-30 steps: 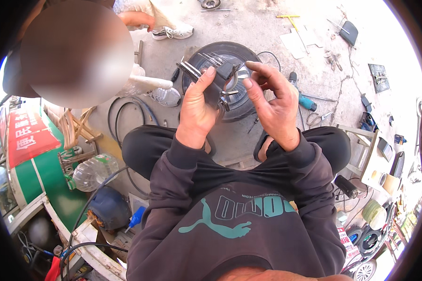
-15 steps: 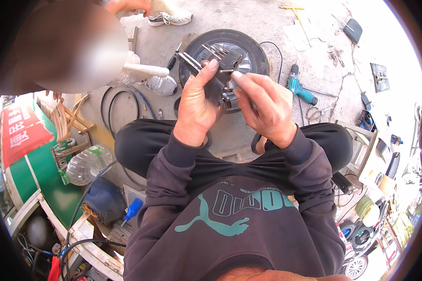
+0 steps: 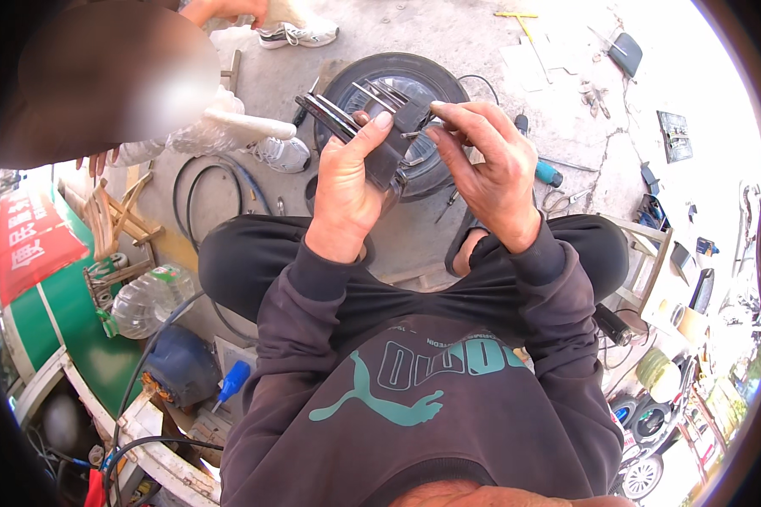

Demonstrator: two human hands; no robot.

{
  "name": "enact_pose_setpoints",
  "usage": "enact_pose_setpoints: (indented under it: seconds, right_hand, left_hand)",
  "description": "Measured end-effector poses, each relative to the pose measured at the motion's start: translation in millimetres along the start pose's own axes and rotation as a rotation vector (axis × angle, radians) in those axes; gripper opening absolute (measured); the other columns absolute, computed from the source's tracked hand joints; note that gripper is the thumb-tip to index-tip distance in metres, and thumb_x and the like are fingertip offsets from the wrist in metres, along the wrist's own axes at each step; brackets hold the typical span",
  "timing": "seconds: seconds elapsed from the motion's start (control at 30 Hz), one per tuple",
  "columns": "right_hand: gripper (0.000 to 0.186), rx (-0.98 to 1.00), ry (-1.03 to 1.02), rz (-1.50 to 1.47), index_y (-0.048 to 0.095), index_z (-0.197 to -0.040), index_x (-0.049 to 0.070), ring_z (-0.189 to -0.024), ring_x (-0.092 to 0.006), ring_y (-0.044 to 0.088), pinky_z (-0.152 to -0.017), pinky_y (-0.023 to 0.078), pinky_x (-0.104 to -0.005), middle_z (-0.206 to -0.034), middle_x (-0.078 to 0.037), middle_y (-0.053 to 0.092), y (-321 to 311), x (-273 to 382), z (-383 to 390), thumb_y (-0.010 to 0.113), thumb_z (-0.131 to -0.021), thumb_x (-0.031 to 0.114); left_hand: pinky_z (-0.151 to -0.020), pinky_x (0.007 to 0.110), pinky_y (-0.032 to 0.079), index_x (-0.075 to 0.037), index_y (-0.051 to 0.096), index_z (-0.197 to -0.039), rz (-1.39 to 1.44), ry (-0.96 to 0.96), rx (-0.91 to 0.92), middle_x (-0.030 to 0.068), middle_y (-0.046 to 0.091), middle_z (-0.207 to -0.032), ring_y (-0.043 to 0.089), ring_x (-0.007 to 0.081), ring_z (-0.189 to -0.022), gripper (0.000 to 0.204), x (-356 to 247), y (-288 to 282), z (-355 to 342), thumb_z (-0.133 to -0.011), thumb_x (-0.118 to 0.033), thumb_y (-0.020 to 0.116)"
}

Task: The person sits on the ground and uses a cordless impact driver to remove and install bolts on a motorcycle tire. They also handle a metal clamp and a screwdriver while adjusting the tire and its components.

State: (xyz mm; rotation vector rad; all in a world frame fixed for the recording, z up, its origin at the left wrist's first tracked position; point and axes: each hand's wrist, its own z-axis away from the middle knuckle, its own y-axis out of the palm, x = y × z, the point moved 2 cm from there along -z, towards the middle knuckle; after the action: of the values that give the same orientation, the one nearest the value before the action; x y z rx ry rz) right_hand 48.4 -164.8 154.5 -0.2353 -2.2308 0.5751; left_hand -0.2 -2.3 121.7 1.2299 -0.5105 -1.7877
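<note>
The left hand (image 3: pixel 347 198) is closed around a dark metal part (image 3: pixel 385 160), thumb laid over it, while some bars (image 3: pixel 331 116) jut out past the thumb; I see the part held up above a tire (image 3: pixel 397 66) lying on the ground. The right hand (image 3: pixel 492 165) has thumb and fingers bent at the part's right side, and on my feed I cannot tell whether they pinch anything. Beyond that hand I see a partly hidden teal drill (image 3: pixel 549 174).
</note>
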Motion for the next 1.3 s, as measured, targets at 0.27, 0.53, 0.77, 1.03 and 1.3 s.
enact_pose_setpoints:
  seconds: [0.27, 0.53, 0.77, 1.03, 1.3]
  right_hand:
    - [0.019, 0.144, 0.274, -0.271, 0.071, -0.103, 0.004, -0.066, -0.0157, 0.063, -0.057, 0.050, -0.0275, -0.094, -0.007, 0.062, 0.3, 1.2, -6.7, 0.073, -0.085, -0.001]
    - [0.012, 0.265, 0.235, -0.244, 0.072, -0.100, 0.002, -0.065, -0.0190, 0.058, -0.060, 0.045, -0.0315, -0.081, -0.008, 0.060, -5.1, 5.4, -14.5, 0.072, -0.088, 0.003]
    - [0.011, 0.067, 0.389, -0.459, 0.069, -0.099, 0.001, -0.071, -0.0264, 0.060, -0.065, 0.047, -0.0344, -0.081, -0.012, 0.060, 8.4, -2.7, 3.4, 0.071, -0.090, 0.007]
    - [0.010, 0.084, 0.244, -0.392, 0.065, -0.100, -0.001, -0.076, -0.0207, 0.061, -0.067, 0.049, -0.0320, -0.088, -0.011, 0.060, -20.0, 15.3, 17.5, 0.068, -0.093, 0.005]
    - [0.025, 0.223, 0.596, -0.987, 0.058, -0.119, 0.000, -0.088, -0.0115, 0.066, -0.072, 0.052, -0.0246, -0.108, -0.005, 0.067, -25.7, -1.3, 27.0, 0.051, -0.108, 0.021]
  left_hand:
    - [-0.077, 0.030, 0.056, -0.007, 0.060, -0.105, -0.075, 0.035, -0.141, 0.0033, 0.066, -0.101, 0.067, 0.0150, -0.090, 0.018, 6.5, -11.2, -8.0, -0.091, 0.000, 0.070]
    - [-0.077, 0.031, 0.057, -0.008, 0.058, -0.103, -0.091, 0.041, -0.116, 0.0030, 0.065, -0.098, 0.068, 0.0151, -0.087, 0.024, 3.2, -12.5, -8.6, -0.089, 0.002, 0.073]
    - [-0.081, 0.032, 0.056, -0.011, 0.059, -0.104, -0.023, 0.020, -0.063, 0.0014, 0.064, -0.098, 0.067, 0.0164, -0.090, 0.023, 0.2, -12.0, -5.0, -0.089, 0.003, 0.071]
    - [-0.091, 0.037, 0.057, -0.010, 0.066, -0.101, -0.065, 0.055, -0.019, 0.0049, 0.071, -0.103, 0.069, 0.0204, -0.095, 0.016, -13.7, -29.3, -15.8, -0.089, -0.004, 0.074]
    - [-0.092, 0.038, 0.056, -0.007, 0.064, -0.109, -0.045, 0.034, 0.019, 0.0078, 0.071, -0.106, 0.068, 0.0216, -0.099, 0.017, -8.7, -23.9, -17.0, -0.094, -0.012, 0.070]
